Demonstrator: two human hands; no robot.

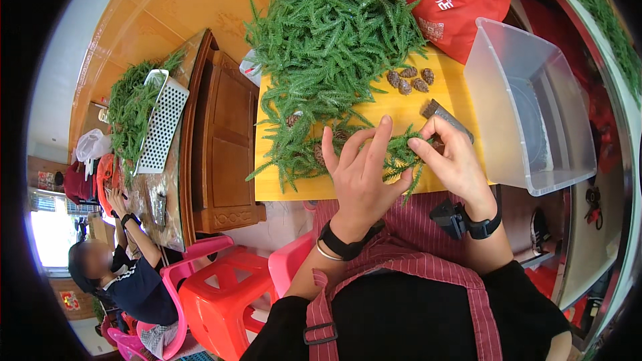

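The thumb and fingers of my right hand pinch the end of a green artificial pine sprig above the front of a yellow table. A brown pine cone partly shows beside the pinching fingers. My left hand is open beside the sprig, fingers spread and raised, its thumb close to the lower needles; contact there is unclear. Left of it lies a strand of green pine garland with a pine cone in it. The garland joins a large green heap at the back.
Several loose pine cones and a grey-handled brush lie on the table. Right stands a clear plastic bin; behind, a red bag holds pine cones. Further left, a person sits at another table with a white perforated basket.
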